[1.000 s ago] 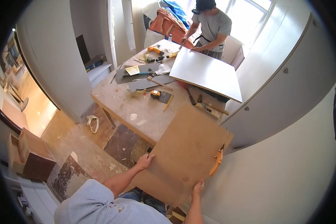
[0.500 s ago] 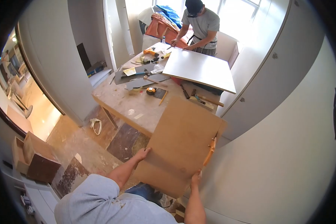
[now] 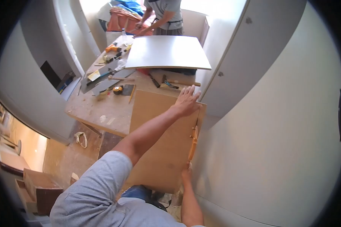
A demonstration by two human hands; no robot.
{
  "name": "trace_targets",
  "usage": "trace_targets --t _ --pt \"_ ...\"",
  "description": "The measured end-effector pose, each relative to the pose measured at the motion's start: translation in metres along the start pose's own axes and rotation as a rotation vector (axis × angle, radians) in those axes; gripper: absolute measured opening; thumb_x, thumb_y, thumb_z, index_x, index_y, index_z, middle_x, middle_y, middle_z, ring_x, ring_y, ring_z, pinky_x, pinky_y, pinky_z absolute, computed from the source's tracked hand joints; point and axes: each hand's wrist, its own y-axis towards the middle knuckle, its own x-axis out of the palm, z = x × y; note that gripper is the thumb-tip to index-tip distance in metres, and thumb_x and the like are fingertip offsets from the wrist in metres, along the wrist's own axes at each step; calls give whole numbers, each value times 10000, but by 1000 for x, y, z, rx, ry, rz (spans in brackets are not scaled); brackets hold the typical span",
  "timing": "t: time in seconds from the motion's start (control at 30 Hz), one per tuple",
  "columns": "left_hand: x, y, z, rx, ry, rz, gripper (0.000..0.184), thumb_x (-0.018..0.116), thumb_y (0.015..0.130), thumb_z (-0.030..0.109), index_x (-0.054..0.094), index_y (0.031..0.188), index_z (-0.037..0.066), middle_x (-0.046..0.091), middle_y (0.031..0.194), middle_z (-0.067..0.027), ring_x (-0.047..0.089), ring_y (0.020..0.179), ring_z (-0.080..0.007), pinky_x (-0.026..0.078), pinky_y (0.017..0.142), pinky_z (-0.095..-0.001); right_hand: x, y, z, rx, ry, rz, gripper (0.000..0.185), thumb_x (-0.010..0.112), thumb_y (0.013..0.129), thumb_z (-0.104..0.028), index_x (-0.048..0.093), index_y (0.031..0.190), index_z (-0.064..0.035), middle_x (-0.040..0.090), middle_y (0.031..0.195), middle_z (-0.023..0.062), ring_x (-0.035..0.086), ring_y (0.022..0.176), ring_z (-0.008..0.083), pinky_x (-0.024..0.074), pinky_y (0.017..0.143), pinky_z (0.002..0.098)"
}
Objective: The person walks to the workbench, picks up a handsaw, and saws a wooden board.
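A large brown wooden board (image 3: pixel 159 151) lies in front of me, its far end over the table. My left hand (image 3: pixel 185 101) reaches across it to the far right corner, fingers spread and stretched out, resting on or just over the surface. My right hand (image 3: pixel 186 169) is closed around the near end of an orange-framed saw (image 3: pixel 193 145) at the board's right edge. A thin dark cut line runs from the saw toward the far edge, beside a narrow strip. The saw's blade is mostly hidden.
The worktable (image 3: pixel 94 109) holds a tape measure (image 3: pixel 118 90), a pencil (image 3: pixel 132 94), a hammer (image 3: pixel 166 80) and an orange power tool (image 3: pixel 113 48). A co-worker (image 3: pixel 165 19) stands behind a white panel (image 3: pixel 168 53). A wooden drawer box (image 3: pixel 43 185) sits lower left; a pale wall panel (image 3: pixel 276 151) is close at right.
My left hand has left the board's left edge and moved forward and right to its far right corner. My right hand stays on the saw. The view has shifted right and down.
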Motion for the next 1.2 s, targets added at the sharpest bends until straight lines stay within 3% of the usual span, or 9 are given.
trace_targets --t 0.1,0.17,0.33,0.57,0.8,0.87,1.07,1.13,1.2 --pt "25 39 -3 -128 105 -200 755 563 998 646 516 1543 125 433 1605 -257 401 1484 -430 322 1227 -500 -4 -8 -8 20 7 2 852 296 1062 -731 610 1288 28 684 1143 268 636 1106 464 450 971 512" --pt "19 51 -4 -293 -243 -695 768 504 978 754 658 1423 147 609 1476 -194 545 1382 -383 430 1151 -453 -17 -19 -33 -43 111 -111 855 323 1061 -731 610 1315 33 683 1131 272 644 1092 447 459 980 501" --pt "37 41 -7 -214 -111 -445 621 549 928 765 796 1136 235 765 1153 -121 713 1088 -340 572 895 -466 -18 -16 -13 2 -160 97 695 419 1113 -561 586 1393 53 669 1257 285 652 1165 422 477 1031 484" --pt "44 46 -12 -131 -221 -469 537 512 1037 625 705 1331 219 762 1201 -125 686 1181 -341 515 1018 -461 -54 17 -176 -409 62 141 550 427 1140 -441 531 1437 10 703 1012 154 662 929 322 522 905 434" --pt "55 52 -21 -131 -192 -582 513 479 1080 536 687 1353 155 727 1292 -142 645 1250 -363 485 1065 -478 -39 13 -197 -161 153 -59 497 475 1123 -307 434 1514 -4 706 944 164 675 788 316 548 764 437" --pt "59 48 -22 -101 -157 -577 517 477 1081 531 685 1353 143 722 1301 -147 636 1263 -367 480 1072 -478 -47 -25 -197 -172 -31 60 438 451 1118 -261 491 1480 -18 585 786 79 578 677 155 500 640 346" --pt "61 52 -26 -129 -236 -570 573 501 1050 566 691 1336 108 730 1282 -155 654 1234 -374 487 1054 -482 -84 -141 -200 -93 -233 81 436 439 1111 -233 482 1480 -5 602 774 115 601 664 188 492 631 364" --pt "55 51 -20 -134 -190 -577 600 555 1008 601 704 1303 100 738 1249 -161 666 1209 -378 498 1032 -485 -87 -135 -211 -60 -233 21 439 458 1100 -209 444 1464 34 693 990 322 694 928 510 535 786 541" --pt "57 51 -22 -119 -171 -567 608 579 987 614 714 1279 98 741 1231 -165 669 1201 -374 502 1025 -481 -65 -77 -226 -2 -326 28 418 465 1104 -248 460 1422 24 692 1035 347 667 967 548 521 804 581"
